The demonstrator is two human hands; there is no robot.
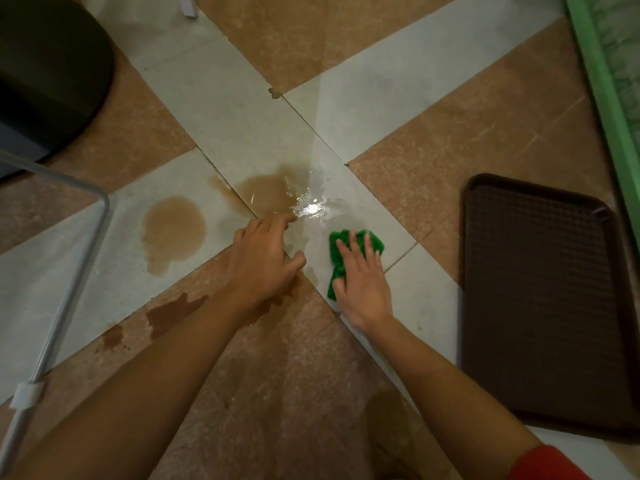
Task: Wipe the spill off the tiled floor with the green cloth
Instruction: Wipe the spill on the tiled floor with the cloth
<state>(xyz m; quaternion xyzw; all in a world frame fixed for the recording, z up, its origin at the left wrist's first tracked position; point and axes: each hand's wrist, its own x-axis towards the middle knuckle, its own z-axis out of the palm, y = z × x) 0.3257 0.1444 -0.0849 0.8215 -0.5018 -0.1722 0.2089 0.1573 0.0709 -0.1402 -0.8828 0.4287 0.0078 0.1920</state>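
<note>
Right hand is pressing flat on the green cloth, fingers straight and slightly spread, not curling round it. The cloth is lying bunched on a grey tile of the floor, just right of the wet glare patch, with its edges showing past the fingertips and beside the thumb. Left hand is reaching out beside it, fingers loose and spread, holding nothing; fingertips are sitting at the edge of the spill. Can't tell if the palm is touching the floor. More brown liquid is pooling as a separate puddle to the left, and darker patches are lying on the brown tile under the left forearm. A brown tray is lying on the floor well right of the cloth. A metal tube frame is standing at left. A red sleeve is showing on the right arm.
</note>
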